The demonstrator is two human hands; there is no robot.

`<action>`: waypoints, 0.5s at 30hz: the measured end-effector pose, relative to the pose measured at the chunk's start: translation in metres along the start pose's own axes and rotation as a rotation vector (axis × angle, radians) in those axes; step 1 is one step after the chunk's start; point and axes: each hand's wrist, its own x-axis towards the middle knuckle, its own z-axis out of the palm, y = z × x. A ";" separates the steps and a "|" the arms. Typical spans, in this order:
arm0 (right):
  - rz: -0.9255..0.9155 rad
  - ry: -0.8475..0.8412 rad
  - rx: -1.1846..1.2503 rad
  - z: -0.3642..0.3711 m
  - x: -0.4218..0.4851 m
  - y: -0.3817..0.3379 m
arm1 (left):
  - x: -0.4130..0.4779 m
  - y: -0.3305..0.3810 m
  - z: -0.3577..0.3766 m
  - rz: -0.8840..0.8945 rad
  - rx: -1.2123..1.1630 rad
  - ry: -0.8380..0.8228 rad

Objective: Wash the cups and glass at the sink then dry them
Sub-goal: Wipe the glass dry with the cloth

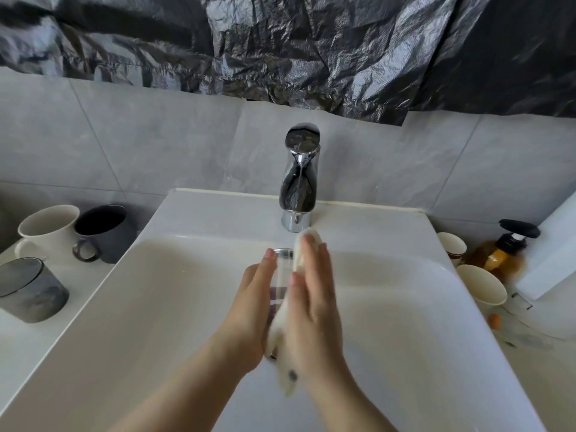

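The white sink [162,285] has wide bare room on both sides of the hands, and its back rim carries the chrome faucet [299,182]. On the bench [21,347] to the left, near the sink's edge, stand a white mug [46,229], a dark mug [106,235] and a grey tumbler [29,291]. Two paper cups [481,286] and a pump bottle [505,251] crowd the right edge.

The clear glass [282,266] is held over the basin, in front of the faucet. The left hand [252,307] lies flat along its left side, fingers straight and together. The right hand [314,307], fingers straight and together, presses a white cloth [307,241] against its right side. Both thumbs are hidden.
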 end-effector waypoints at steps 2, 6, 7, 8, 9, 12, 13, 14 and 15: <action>0.150 0.093 0.285 -0.014 0.013 -0.001 | -0.001 -0.004 0.001 0.047 0.063 -0.041; 0.242 0.065 0.422 -0.020 0.009 0.004 | -0.004 -0.009 0.011 0.054 0.085 -0.009; 0.162 0.015 0.294 -0.012 0.001 0.006 | -0.005 -0.006 0.011 0.077 0.058 0.027; 0.046 -0.039 0.161 -0.003 -0.007 0.007 | -0.004 -0.004 0.007 0.113 0.049 0.050; -0.069 -0.053 0.027 0.005 -0.013 0.009 | -0.003 -0.002 0.002 0.135 0.056 0.066; -0.091 -0.041 0.018 0.011 -0.009 0.003 | -0.005 0.007 -0.002 0.131 0.066 0.055; -0.010 -0.017 0.143 0.007 -0.004 0.001 | -0.005 0.007 -0.001 0.104 0.082 0.038; 0.121 0.026 0.327 0.000 0.001 -0.007 | -0.005 0.007 0.001 0.077 0.087 0.004; 0.308 0.077 0.518 -0.008 0.008 -0.012 | -0.007 0.008 0.004 0.061 0.084 -0.021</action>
